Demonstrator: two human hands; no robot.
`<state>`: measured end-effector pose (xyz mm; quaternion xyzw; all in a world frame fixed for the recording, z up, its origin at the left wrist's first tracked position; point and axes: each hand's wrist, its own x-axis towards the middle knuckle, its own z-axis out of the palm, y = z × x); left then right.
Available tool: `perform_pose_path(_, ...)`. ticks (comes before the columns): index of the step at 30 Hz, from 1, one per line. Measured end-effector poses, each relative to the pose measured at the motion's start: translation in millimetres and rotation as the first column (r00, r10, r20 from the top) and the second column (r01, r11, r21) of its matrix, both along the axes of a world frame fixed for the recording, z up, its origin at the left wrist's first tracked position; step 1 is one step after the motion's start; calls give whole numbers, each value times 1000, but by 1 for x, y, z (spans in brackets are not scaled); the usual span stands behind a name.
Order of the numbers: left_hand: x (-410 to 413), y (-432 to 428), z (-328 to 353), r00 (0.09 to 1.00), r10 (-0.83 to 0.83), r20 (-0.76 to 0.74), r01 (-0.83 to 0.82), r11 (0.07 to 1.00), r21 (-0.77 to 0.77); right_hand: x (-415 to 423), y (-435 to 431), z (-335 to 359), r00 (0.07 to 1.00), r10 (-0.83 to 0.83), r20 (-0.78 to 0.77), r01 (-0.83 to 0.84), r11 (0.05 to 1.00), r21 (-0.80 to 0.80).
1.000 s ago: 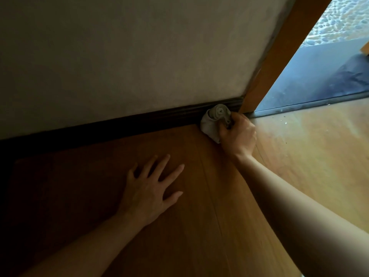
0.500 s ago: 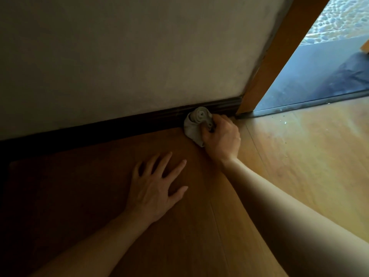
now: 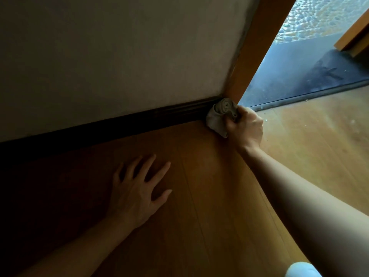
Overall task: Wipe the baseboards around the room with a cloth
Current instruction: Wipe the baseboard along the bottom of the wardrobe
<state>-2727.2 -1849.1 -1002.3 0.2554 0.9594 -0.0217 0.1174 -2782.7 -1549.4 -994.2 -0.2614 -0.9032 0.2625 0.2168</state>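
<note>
Gripping cloth (image 3: 219, 116) against baseboard (image 3: 159, 118), seemingly touching.

Cannot see the baseboard (image 3: 151, 120) end behind the cloth (image 3: 218, 116), nor identify the blurred pale shape (image 3: 300, 269) at bottom edge.

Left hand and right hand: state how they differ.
The left hand lies flat, fingers spread; the right hand is curled. The left hand holds nothing; the right hand grips the bunched cloth. The left hand rests on the floor; the right hand is up at the baseboard. Both are bare.
</note>
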Motion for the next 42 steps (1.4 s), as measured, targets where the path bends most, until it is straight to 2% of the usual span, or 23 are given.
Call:
perform_pose_path(4,1,0,1,1000,-3,17,2,1000,9,1,-7,0,999,47,-9,-47,999,23)
perform_pose_path(6,1,0,2,1000,1,18,-1,1000,20,1,-8,0,1000,19,-3,-19,999,29)
perform_pose_path(10,2,1,4,999,9,32,-10,1000,12,1,-33,0,1000,-15,-7,14,998,-60)
perform_pose_path(18,2,3,3,1000,11,27,-11,1000,12,0,-92,0,967,256,-19,-256,967,-5)
perform_pose_path(21,1,2,3,1000,16,23,-16,1000,8,-3,-95,1,953,303,-12,-303,953,0)
perform_pose_path(24,1,1,4,999,8,34,-9,1000,21,-7,-72,4,961,276,26,-277,961,12)
perform_pose_path(30,1,0,4,1000,-10,20,9,999,32,-3,7,7,997,60,43,-63,995,79)
perform_pose_path(33,0,-4,2,999,-34,17,33,999,39,-1,19,8,999,13,52,-16,998,54)
perform_pose_path(35,-2,-5,11,998,-67,-3,67,995,70,4,18,11,999,-47,26,48,998,-35)
perform_pose_path(38,-3,-2,30,997,-78,-27,80,994,79,25,10,13,998,-49,-37,33,936,-350)
perform_pose_path(40,-5,1,37,996,-57,-75,65,991,116,36,-3,16,997,3,-71,-44,800,-598)
perform_pose_path(42,-7,6,43,994,-21,-111,38,988,148,38,-15,24,992,12,-128,-109,609,-786)
